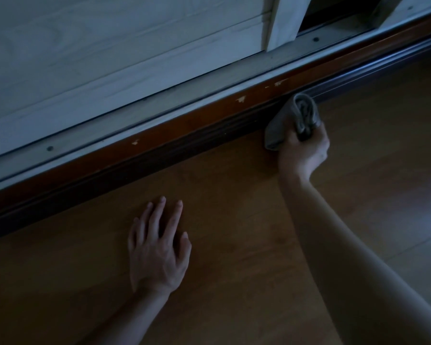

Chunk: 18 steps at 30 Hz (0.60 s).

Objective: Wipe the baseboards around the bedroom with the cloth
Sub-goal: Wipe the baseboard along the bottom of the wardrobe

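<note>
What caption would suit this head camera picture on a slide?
Right hand presses a bunched grey cloth against the dark baseboard while the left hand rests flat on the wooden floor.

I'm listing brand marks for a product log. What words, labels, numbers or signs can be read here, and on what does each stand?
None: no readable text shows anywhere in this dim view.
The cloth that the right hand grips shows no tag or print.
The baseboard shows only pale chips, and the sliding doors and floor show only wood grain.
</note>
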Available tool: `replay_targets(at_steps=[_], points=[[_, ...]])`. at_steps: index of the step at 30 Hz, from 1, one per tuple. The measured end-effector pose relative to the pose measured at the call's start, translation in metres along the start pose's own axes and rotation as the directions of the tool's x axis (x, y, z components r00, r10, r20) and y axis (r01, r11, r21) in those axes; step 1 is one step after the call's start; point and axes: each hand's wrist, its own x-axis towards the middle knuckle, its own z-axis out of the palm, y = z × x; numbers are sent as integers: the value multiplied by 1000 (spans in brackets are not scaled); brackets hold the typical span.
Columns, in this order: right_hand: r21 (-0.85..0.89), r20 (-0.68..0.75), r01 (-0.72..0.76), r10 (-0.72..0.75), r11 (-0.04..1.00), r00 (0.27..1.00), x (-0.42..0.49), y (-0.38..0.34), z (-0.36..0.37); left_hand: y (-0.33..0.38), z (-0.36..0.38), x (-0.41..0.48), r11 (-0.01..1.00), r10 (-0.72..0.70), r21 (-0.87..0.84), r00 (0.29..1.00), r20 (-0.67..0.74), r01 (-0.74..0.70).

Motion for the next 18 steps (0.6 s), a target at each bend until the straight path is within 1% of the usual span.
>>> replay_targets(at_steps=[3, 4, 5, 7, 9, 12, 15, 16, 17, 18], points=[[18, 101, -8, 6, 1000, 995, -15, 3, 0, -1, 0, 0, 1000, -2, 5, 1000, -1, 2], [4, 109, 0, -1, 1000, 994, -16, 3, -1, -1, 0, -1, 1000, -5, 2, 1000, -2, 5], [-8, 87, -1, 2, 1000, 996, -13, 4, -3, 0, 0, -1, 1000, -9, 2, 1000, -3, 9], [11, -6, -34, 34, 999, 999, -7, 2, -4, 0, 1, -1, 1000, -10, 3, 1000, -6, 10], [37, -38, -52, 54, 998, 998, -8, -2, -1, 0, 1, -1, 1000, -4, 10, 1000, -6, 4], [59, 53, -44, 41, 997, 998, -30, -2, 11, -1, 1, 0, 1000, 3, 12, 1000, -7, -3], [5, 182, 26, -26, 1000, 983, -47, 3, 10, -1, 1, 0, 1000, 5, 10, 1000, -6, -5], [-16, 197, 33, -29, 999, 980, -45, 2, 7, -1, 1, 0, 1000, 2, 9, 1000, -6, -2], [-29, 179, 25, -20, 999, 984, -40, 2, 3, -1, 1, 1, 1000, -3, 14, 1000, -3, 3], [-31, 128, 8, -3, 999, 992, -33, 0, 1, -1, 1, 1, 1000, -5, 18, 1000, -1, 5]])
